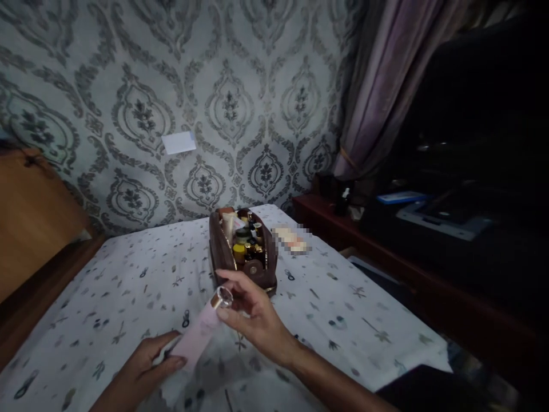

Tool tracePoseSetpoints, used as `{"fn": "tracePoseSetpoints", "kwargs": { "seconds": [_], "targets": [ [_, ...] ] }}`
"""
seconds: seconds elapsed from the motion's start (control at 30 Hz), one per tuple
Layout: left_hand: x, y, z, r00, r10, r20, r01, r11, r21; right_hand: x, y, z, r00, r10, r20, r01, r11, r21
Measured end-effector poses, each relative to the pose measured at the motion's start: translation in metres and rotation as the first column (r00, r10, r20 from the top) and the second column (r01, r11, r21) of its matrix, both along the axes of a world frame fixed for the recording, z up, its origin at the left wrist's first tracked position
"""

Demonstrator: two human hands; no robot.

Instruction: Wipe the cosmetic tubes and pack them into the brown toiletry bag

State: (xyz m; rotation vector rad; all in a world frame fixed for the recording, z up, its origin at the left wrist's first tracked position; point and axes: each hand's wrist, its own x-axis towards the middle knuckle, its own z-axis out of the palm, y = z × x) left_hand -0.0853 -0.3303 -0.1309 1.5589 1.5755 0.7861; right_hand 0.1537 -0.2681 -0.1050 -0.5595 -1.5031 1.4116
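A pale pink tube with a clear, gold-banded cap slants up to the right in front of me. My left hand grips its lower end between thumb and fingers. Something white and crumpled, like a tissue or cloth, shows at that hand too. At the cap end, my right hand has its thumb against the neck, fingers curled behind and the index finger stretched past it. Just beyond stands an unzipped brown cosmetic bag, packed with small bottles, jars and a cream-coloured tube.
A patterned white sheet covers the surface under the bag. Right of the bag lies a blurred-out beige item. A dark red ledge runs along the right side, and a wooden panel stands at the left.
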Motion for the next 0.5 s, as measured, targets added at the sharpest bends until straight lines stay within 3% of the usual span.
{"fn": "tracePoseSetpoints", "kwargs": {
  "seconds": [0.1, 0.3, 0.5],
  "targets": [
    [-0.001, 0.007, 0.005, 0.997, 0.083, -0.011, -0.083, 0.997, 0.011, 0.031, -0.006, 0.006, 0.994, -0.032, 0.102, 0.02, 0.993, 0.114],
    [0.012, 0.029, 0.019, 0.998, 0.051, -0.039, -0.053, 0.997, -0.05, 0.076, -0.017, -0.001, 0.99, -0.093, 0.105, 0.063, 0.964, 0.258],
    [0.046, 0.037, 0.023, 0.968, 0.25, 0.023, -0.25, 0.968, -0.033, 0.115, -0.011, 0.0, 0.958, -0.268, 0.101, 0.211, 0.899, 0.384]
  ]
}}
